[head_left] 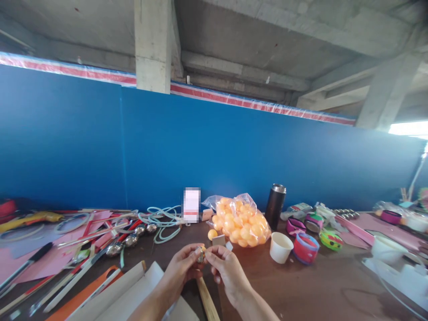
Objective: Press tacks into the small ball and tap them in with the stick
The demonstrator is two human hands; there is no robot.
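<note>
Right here in front of the knotted-looking, see-through plastic bag (pixel 241 223) of smooth orange balls, on my side of it, I've got a small, shiny, rounded piece (pixel 201 254) up between both hands. The fingers of my left hand (pixel 182 267) are closed around it, thumb pressed near its top, and the fingers of my right hand (pixel 230 269) are pinched together at its right edge. It's gleaming gold and silver, too small for me to make out its finer shape. Below my hands, nearer me than the bag, a flat, pale wooden stick (pixel 207 299) lies on the dark brown, smooth worktop (pixel 267 294). One loose orange ball (pixel 212 234) sits just beside the bag's left side. Further left of the bag, there's a loose coil of pale, flexible cord (pixel 163 225), then round, mirror-bright metal balls (pixel 114 248) among thin sticks. To the bag's right stands a dark cylindrical bottle (pixel 275 207) with a shiny rim, and nearer me is a white, tapered cup (pixel 281 248), open at the top. Just past that cup, still right of the bag, a red-and-blue, soft-looking band (pixel 306 248) curves round.
</note>
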